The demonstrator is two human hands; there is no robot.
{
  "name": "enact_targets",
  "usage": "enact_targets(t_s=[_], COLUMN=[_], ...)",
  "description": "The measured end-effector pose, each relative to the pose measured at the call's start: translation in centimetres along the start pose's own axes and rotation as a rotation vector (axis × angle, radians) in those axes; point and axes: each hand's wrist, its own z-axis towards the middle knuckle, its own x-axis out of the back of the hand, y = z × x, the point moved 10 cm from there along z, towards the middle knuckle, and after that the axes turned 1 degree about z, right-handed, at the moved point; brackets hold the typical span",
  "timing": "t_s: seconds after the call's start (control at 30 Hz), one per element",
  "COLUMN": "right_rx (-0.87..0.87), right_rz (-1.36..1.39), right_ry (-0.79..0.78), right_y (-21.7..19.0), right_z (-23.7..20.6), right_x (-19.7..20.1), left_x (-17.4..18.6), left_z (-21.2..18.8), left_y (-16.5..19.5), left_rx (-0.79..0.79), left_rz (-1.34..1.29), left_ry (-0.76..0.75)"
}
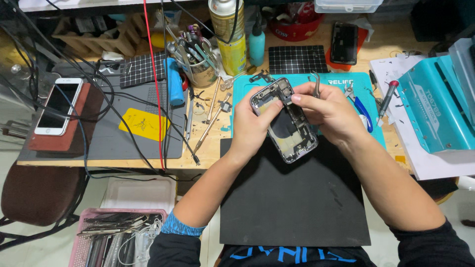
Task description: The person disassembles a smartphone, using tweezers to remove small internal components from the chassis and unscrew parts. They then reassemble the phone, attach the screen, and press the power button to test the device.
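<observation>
Cluttered wooden bench (208, 153), black mat (292, 198) at front edge, teal mat (346, 81) behind. Opened phone (287, 126) held tilted above both mats, insides facing up. Left hand (252, 126) wrapped around phone's left edge, grip closed on it. Right hand (329, 111) pinching tweezers (315, 84), fingertips touching phone's upper part. Off to left: white phone (58, 105) on red block (67, 123). Spray can (228, 34) and tool cup (200, 62) standing behind.

A white phone (59, 105) lies screen-up far left; a dark-screened phone (344, 43) lies at the top, on red.
</observation>
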Motion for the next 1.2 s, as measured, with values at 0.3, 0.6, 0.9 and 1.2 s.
enact_targets(t_s=[0.3,0.6,0.9,1.2], right_rx=[-0.008,0.120,0.318,0.357], right_rz=[0.032,-0.088,-0.271,-0.257], right_ry=[0.047,0.089,0.094,0.075], right_y=[0.6,-1.0,-3.4,-3.3], right_z=[-0.1,-0.7,-2.1,-2.3], right_x=[0.0,-0.4,-1.7,-1.4], left_x=[-0.4,-0.8,-1.1,-0.6], left_z=[-0.2,-0.1,-0.3,-0.1], left_y=[-2.5,-2.3,-1.3,-1.1], left_rx=[0.252,0.282,0.239,0.182], left_rz=[-0.428,-0.505,-0.491,-0.444], left_ry=[-0.031,-0.053,-0.071,-0.007])
